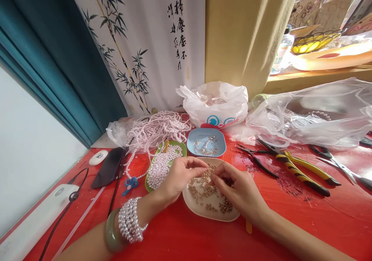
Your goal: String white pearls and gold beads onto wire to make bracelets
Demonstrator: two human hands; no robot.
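Observation:
My left hand [180,175] and my right hand [240,189] meet over a beige dish [203,212] of small gold beads [207,189] on the red table. Both pinch with fingertips pressed together above the beads; what they hold is too small to name. My left wrist wears a pearl bracelet [130,220] and a green bangle [112,230]. A green dish [181,146] heaped with white pearls [162,166] lies just left of my left hand. Behind the hands stands a blue dish [221,139] with small metal findings.
Strands of pink pearls [157,131] pile at the back left. Yellow-handled pliers [302,170], thin pliers [255,160] and scissors [337,162] lie to the right. Plastic bags [216,104] sit behind. A dark phone [109,168] and cables lie at the left.

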